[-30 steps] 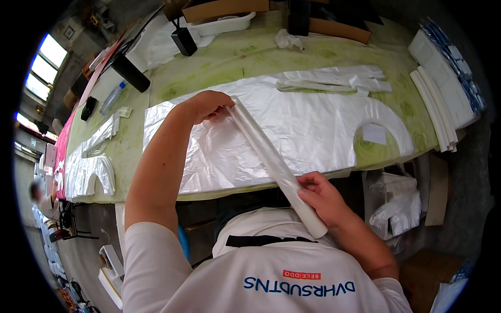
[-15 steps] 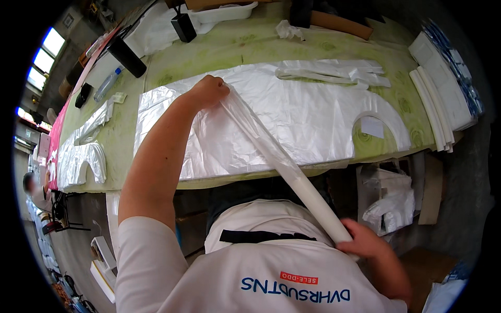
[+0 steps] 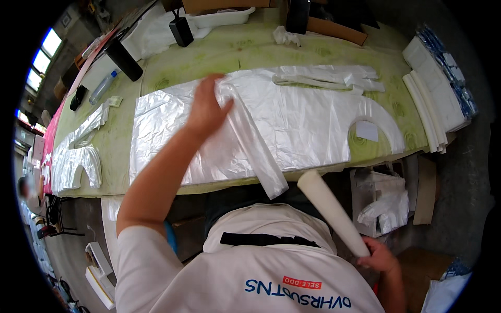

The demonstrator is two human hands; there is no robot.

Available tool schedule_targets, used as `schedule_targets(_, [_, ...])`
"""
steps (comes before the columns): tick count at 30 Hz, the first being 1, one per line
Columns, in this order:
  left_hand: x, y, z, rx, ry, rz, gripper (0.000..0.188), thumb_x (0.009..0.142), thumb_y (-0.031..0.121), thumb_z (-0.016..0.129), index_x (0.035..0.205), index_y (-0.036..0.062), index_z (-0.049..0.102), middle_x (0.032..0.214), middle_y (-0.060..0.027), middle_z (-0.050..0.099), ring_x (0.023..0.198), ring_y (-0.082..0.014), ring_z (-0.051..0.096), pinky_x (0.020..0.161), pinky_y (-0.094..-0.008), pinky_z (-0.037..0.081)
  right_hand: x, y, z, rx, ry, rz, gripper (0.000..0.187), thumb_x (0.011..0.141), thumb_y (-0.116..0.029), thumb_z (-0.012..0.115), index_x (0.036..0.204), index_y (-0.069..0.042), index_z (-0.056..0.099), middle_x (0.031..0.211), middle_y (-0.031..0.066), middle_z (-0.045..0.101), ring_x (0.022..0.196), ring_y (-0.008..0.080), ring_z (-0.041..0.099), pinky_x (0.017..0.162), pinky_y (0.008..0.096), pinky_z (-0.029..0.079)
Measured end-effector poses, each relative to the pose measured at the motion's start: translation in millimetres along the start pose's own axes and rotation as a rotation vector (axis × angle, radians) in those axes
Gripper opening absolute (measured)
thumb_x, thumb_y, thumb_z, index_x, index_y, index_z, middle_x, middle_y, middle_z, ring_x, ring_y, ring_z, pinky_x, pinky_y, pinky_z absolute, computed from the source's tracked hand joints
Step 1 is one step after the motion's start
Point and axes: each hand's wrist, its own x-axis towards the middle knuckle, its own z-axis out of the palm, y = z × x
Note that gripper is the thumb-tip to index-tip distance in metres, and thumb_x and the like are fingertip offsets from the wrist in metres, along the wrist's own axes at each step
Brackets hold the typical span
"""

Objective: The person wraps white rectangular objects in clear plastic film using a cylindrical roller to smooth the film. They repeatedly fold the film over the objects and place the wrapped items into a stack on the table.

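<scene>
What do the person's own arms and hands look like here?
The left hand and right hand are ungloved, with no watch or bracelet visible. The left forearm is bare below a short, plain, off-white T-shirt sleeve.

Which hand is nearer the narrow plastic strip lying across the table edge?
Left. The left hand is at the upper end of the plastic strip; the right hand is farther off, below and right of its lower end, holding a white tube.
</scene>
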Motion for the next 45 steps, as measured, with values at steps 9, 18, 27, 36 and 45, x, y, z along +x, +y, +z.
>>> schedule_targets(9, [-112.1,58.9,-20.8,0.115,-0.736,0.562,0.088,0.081,0.037,0.078,0.154,0.0084,0.039,0.159,-0.0136,0.039,0.15,-0.0334,0.031,0.125,-0.0495,0.021,98.9,-172.8,23.4,-0.874,0.278,-0.802,0.062,0.075,-0.014,0.083,0.133,-0.009,0.062,0.117,0.0138,0.065,0.106,0.033,0.063,0.092,0.0382,0.051])
schedule_targets(18, [-121.8,55.1,-14.7,0.081,-0.548,0.659,0.065,0.087,0.012,0.065,0.149,0.0125,0.047,0.156,-0.0054,0.045,0.147,-0.0294,0.039,0.124,-0.0481,0.027,227.5,-260.9,32.6,-1.204,0.517,-0.863,0.056,0.083,-0.029,0.075,0.136,-0.013,0.061,0.111,0.0138,0.062,0.108,0.0357,0.058,0.095,0.0439,0.048])
schedule_targets(27, [-128.8,63.3,-27.3,-0.142,-0.577,0.462,0.061,0.084,0.006,0.064,0.143,0.0178,0.056,0.159,-0.0155,0.037,0.146,-0.0317,0.039,0.121,-0.049,0.031,208.2,-236.8,94.2,-1.163,0.379,-1.467,0.058,0.074,-0.02,0.079,0.13,-0.011,0.064,0.132,0.0122,0.06,0.122,0.0363,0.054,0.106,0.0481,0.042])
schedule_targets(36, [-126.2,57.5,-27.0,-0.44,-0.317,0.04,0.072,0.084,0.018,0.078,0.146,0.0036,0.044,0.119,-0.0143,0.065,0.109,-0.033,0.061,0.094,-0.043,0.049,219.7,-225.6,169.5,-0.589,0.099,-1.099,0.012,0.081,-0.01,0.069,0.091,-0.006,0.064,0.087,0.013,0.069,0.088,0.0365,0.064,0.079,0.0446,0.05])
schedule_targets(45, [-102.3,55.0,-33.1,-0.175,-0.332,-0.307,0.081,0.084,0.022,0.079,0.151,0.0026,0.036,0.095,-0.0067,0.069,0.095,-0.0282,0.066,0.095,-0.0453,0.046,226.2,-262.8,187.8,-0.654,0.223,-0.526,0.038,0.091,-0.025,0.064,0.121,-0.002,0.059,0.105,0.0168,0.073,0.097,0.0358,0.07,0.085,0.0429,0.054])
